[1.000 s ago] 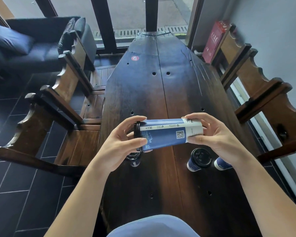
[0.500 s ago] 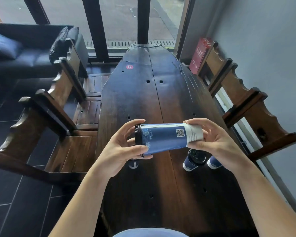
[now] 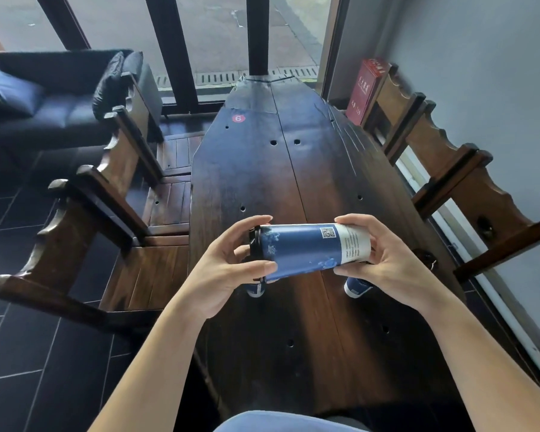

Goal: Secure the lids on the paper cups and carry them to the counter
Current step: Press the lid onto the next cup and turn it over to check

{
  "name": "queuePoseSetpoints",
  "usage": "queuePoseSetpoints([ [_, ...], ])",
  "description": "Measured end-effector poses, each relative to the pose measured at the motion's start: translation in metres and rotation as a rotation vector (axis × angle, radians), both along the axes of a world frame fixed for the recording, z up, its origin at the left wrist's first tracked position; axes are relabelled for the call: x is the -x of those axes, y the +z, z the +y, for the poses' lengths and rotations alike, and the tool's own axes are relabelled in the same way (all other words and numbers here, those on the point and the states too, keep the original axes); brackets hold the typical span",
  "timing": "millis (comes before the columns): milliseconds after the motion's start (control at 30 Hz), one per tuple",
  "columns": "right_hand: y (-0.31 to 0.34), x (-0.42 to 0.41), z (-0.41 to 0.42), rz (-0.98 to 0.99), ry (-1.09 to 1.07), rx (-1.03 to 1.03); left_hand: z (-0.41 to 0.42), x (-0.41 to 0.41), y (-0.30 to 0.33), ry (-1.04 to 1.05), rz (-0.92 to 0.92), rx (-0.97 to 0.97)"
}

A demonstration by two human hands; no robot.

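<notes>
A tall blue and white paper cup (image 3: 306, 251) lies on its side in the air above the dark wooden table (image 3: 262, 182). Its black lid (image 3: 255, 241) points left. My left hand (image 3: 228, 272) wraps the lid end, thumb under, fingers over the rim. My right hand (image 3: 387, 260) grips the white base end. Under the hands two more blue cups show partly: one (image 3: 255, 289) below my left hand, another (image 3: 357, 286) below my right hand.
Heavy wooden chairs (image 3: 113, 194) stand left of the table and further ones (image 3: 455, 182) along the right wall. A red box (image 3: 365, 88) leans at the far right corner. A dark sofa (image 3: 44, 98) sits at the far left by the window.
The cup has turned about its long axis, so the QR code now faces up near the base. The view has tilted, and the lidded cup on the table is now hidden behind my right hand.
</notes>
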State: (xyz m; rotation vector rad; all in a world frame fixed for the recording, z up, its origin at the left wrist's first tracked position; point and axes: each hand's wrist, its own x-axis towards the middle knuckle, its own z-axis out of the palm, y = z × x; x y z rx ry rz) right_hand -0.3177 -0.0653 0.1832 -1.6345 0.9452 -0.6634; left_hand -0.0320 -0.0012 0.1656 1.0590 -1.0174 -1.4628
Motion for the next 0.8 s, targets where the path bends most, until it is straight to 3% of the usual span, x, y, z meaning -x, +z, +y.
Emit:
queuePoseSetpoints([
  [267,-0.001,0.029,-0.022,-0.099,0.031,-0.016,-0.007,0.026,0.006,0.022,0.021,0.066],
  [533,-0.003,0.086,-0.057,0.024,0.052,0.133,-0.025,0.089,0.011,0.139,0.018,0.004],
  [800,-0.005,0.127,-0.087,-0.078,0.14,0.041,-0.034,0.131,0.01,0.117,0.022,0.078],
])
